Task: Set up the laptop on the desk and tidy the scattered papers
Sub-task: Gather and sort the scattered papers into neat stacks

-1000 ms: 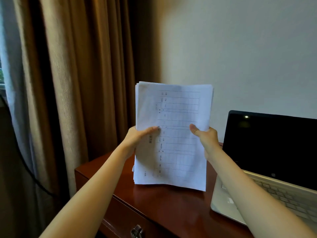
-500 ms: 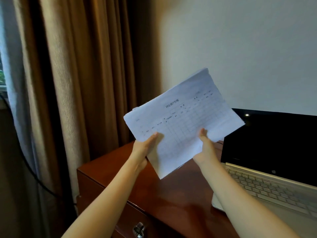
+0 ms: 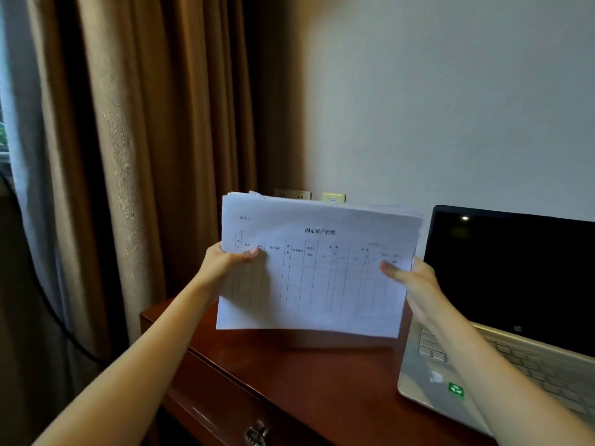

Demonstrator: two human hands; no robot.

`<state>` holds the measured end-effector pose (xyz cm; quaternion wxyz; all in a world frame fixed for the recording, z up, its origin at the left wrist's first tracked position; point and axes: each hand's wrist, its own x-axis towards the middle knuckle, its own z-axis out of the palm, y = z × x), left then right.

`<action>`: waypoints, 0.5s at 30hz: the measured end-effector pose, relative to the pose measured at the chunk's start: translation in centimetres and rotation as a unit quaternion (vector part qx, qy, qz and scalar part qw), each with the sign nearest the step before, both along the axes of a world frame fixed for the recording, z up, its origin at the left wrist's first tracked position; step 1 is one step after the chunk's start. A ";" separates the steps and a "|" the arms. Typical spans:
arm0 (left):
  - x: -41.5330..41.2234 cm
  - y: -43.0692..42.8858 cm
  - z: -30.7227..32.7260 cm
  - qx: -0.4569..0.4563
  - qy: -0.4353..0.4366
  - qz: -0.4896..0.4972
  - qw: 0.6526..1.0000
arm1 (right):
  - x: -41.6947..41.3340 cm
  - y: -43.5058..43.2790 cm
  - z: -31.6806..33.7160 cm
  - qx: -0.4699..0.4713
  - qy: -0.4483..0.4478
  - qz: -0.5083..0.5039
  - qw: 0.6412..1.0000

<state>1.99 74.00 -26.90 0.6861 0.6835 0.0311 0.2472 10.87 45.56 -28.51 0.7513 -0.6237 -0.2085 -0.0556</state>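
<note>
Tilted half a second ago, the paper stack (image 3: pixel 317 278) is held level. Its left edge is pinched by the left hand (image 3: pixel 225 265), its right edge by the right hand (image 3: pixel 410 280), thumbs in front. It is held above the desk (image 3: pixel 306 381), beside the open laptop (image 3: pixel 515 278); the drawer (image 3: pixel 222 400) is shut.

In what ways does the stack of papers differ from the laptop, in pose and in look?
The stack of papers is held upright by the left hand and right hand; the laptop rests open on the desk. The papers are white with a printed table; the laptop's screen is black. Both face the person.
</note>
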 end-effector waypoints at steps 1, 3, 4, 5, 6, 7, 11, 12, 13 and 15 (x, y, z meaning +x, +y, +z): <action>0.1 0.2 0.3 0.004 -0.014 -0.002 1.000 | 0.2 0.2 0.5 -0.003 -0.015 -0.006 1.000; 0.3 1.0 0.7 0.017 -0.035 -0.007 0.999 | 0.5 0.3 1.1 -0.020 -0.029 -0.005 0.999; 0.3 1.4 0.6 0.024 -0.043 -0.009 0.999 | 0.6 0.3 1.2 -0.030 -0.027 0.002 0.999; 0.3 1.8 0.5 0.029 -0.050 -0.010 0.998 | 0.5 0.4 1.2 -0.048 -0.023 0.006 0.999; 0.3 1.9 0.2 0.036 -0.053 -0.011 0.998 | 0.3 0.5 0.8 -0.068 -0.016 0.012 0.997; 0.2 2.0 -0.1 0.048 -0.052 -0.013 0.997 | 0.0 0.6 0.4 -0.085 -0.011 0.022 0.996; 0.2 2.0 -1.1 0.070 -0.056 -0.021 0.996 | -0.4 1.1 -0.7 -0.086 -0.015 0.052 0.995; 0.2 2.0 -0.9 0.067 -0.056 -0.020 0.996 | -0.1 1.2 -0.4 -0.078 -0.016 0.048 0.996; 0.2 2.1 -0.7 0.060 -0.061 -0.020 0.996 | 0.0 1.1 0.1 -0.071 -0.018 0.045 0.996; 0.4 2.1 -0.4 0.045 -0.069 -0.020 0.996 | 0.2 1.1 0.6 -0.064 -0.012 0.053 0.996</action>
